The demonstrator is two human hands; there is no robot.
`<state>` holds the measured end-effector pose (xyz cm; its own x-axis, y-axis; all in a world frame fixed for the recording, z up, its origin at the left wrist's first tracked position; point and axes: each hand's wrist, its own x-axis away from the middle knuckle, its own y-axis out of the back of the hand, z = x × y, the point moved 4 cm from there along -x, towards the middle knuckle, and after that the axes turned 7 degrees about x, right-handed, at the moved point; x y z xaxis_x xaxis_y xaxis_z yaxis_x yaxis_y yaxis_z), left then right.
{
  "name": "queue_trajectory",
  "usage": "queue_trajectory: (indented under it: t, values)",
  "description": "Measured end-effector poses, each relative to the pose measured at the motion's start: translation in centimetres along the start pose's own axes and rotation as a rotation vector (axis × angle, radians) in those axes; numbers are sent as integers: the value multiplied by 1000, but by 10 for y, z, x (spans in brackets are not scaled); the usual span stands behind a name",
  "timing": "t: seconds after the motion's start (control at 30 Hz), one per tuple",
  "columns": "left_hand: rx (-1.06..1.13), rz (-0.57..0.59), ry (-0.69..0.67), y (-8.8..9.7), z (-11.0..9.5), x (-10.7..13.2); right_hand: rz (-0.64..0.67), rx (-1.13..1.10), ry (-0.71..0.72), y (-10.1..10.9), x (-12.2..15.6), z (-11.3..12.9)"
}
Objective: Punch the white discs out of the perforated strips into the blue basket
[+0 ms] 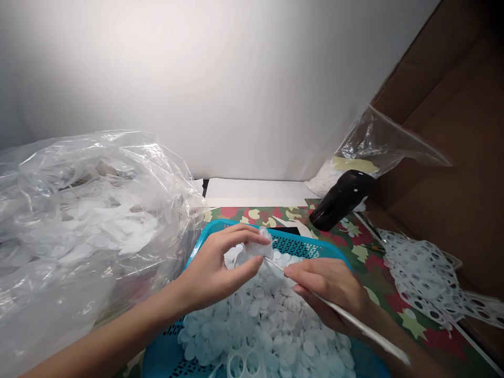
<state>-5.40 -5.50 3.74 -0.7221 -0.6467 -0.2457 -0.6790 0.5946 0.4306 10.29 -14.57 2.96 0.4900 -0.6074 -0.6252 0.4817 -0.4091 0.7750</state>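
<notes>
One bulging clear plastic bag point(79, 210) sits at left. Beside it, a blue mesh basket point(299, 244) holds white discs point(271, 325). Above it, the left hand point(220, 268) pinches a white punched scrap point(255, 248); the right hand point(331, 294) grips a thin white stick point(378, 340).

Left hand point(218, 268) pinches white sheet point(252, 251); right hand point(331, 291), perhaps, stick point(346, 315).

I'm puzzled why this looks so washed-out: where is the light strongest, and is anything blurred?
Head view: light blooms on the white wall, washing it out; glare streaks the clear plastic bag. Head view, lower edge: the thin white stick in the right hand smears soft, while the left hand pinching a white piece looks sharp. Head view, right: the cardboard sits dark.
</notes>
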Motion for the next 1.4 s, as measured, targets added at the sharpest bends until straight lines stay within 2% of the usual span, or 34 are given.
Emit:
queue_trajectory:
  t: [0.1, 0.27, 0.5, 0.67, 0.83, 1.07, 1.4]
  values:
    - [0, -55, -31, 0, 1, 0, 15, -23, 24, -4, 3, -2]
    - [196, -59, 27, -3, 14, -1, 68, -18, 58, -6, 3, 0]
    - [259, -58, 120, -2, 20, -2, -146, 14, 35, 15, -1, 8]
    - [273, -17, 137, -4, 20, -1, -199, 57, -79, 16, -3, 6]
    - [287, -17, 128, -5, 20, 0, -174, 78, -105, 14, -2, 5]
    - [263, -30, 89, -5, 20, -1, -103, -27, -158, 7, 3, -1]
    - [34, -64, -84, -8, 12, 3, 19, 53, -241, -2, -1, -2]
